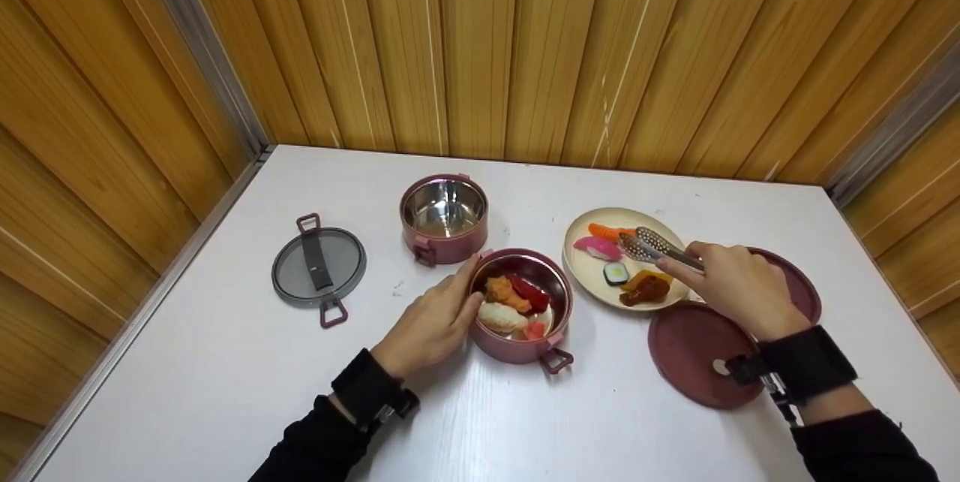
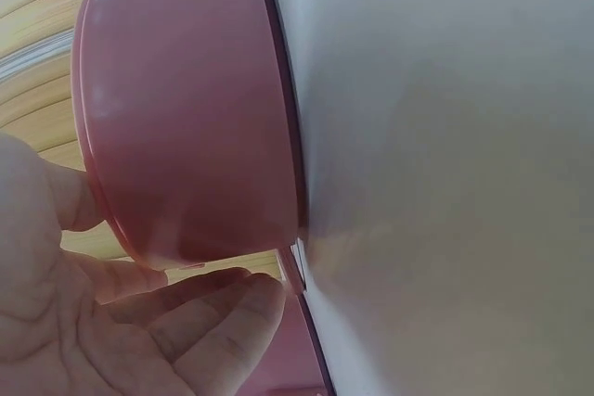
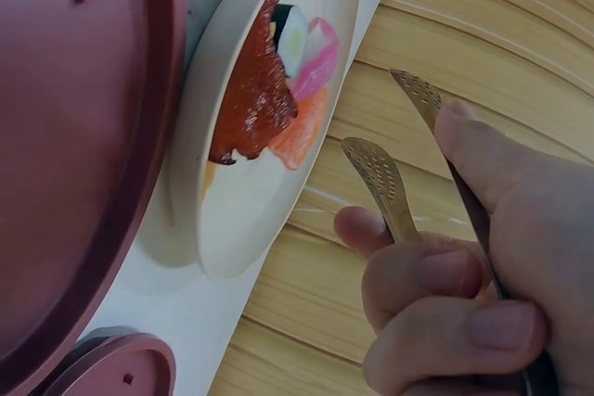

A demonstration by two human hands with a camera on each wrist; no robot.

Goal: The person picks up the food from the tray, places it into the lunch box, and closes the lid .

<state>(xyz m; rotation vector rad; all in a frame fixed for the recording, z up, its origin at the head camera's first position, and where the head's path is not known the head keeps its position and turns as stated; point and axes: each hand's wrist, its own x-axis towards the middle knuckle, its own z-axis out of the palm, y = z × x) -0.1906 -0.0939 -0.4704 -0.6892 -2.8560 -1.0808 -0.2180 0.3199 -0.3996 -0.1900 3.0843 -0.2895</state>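
Observation:
In the head view my left hand (image 1: 431,324) rests against the left side of a pink lunch pot (image 1: 517,350). Thumb and forefinger touch its rim in the left wrist view, the other fingers reaching past the wall. Inside lie a fried-chicken-like piece (image 1: 504,293), a red piece (image 1: 529,293), a white piece (image 1: 501,317) and a small pink-red piece (image 1: 535,330). My right hand (image 1: 742,287) grips metal tongs (image 1: 651,243) above a cream plate (image 1: 581,283). Their perforated tips stand apart with nothing between them. Toy sushi (image 1: 598,248), a sushi roll (image 1: 616,273) and a brown drumstick (image 1: 649,289) lie on the plate.
A second pink pot (image 1: 444,215), steel-lined, stands behind the first. On the left lies a grey lid (image 1: 307,272) with loop handles. Two dark-red lids (image 1: 690,350) lie right of the plate, partly under my right arm. Wood-patterned walls (image 1: 480,54) enclose the white table (image 1: 195,362).

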